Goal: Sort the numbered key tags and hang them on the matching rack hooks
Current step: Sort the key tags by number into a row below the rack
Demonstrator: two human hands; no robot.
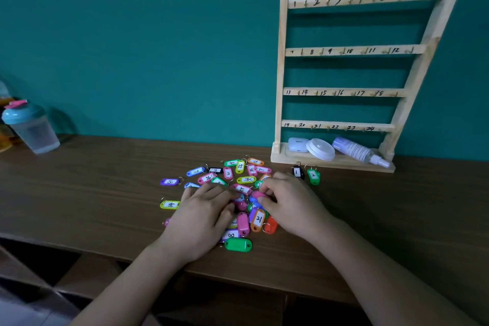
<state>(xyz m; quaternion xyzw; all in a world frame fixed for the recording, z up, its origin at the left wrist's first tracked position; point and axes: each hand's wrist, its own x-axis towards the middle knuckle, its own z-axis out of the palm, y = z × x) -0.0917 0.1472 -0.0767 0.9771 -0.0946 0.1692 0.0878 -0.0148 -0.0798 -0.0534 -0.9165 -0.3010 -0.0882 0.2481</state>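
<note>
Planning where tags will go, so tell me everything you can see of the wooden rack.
The rack is pale, bare-looking wood: two side posts, four cross rails and a base tray. Each rail carries six small hooks with handwritten numbers, 1 to 24. Every hook is empty. It stands upright on the table against the teal wall. A white case, a round white tub and a lying spray bottle sit in its tray.

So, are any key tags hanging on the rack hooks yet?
No, every hook on the wooden rack is bare, and the key tags all lie on the table.
</note>
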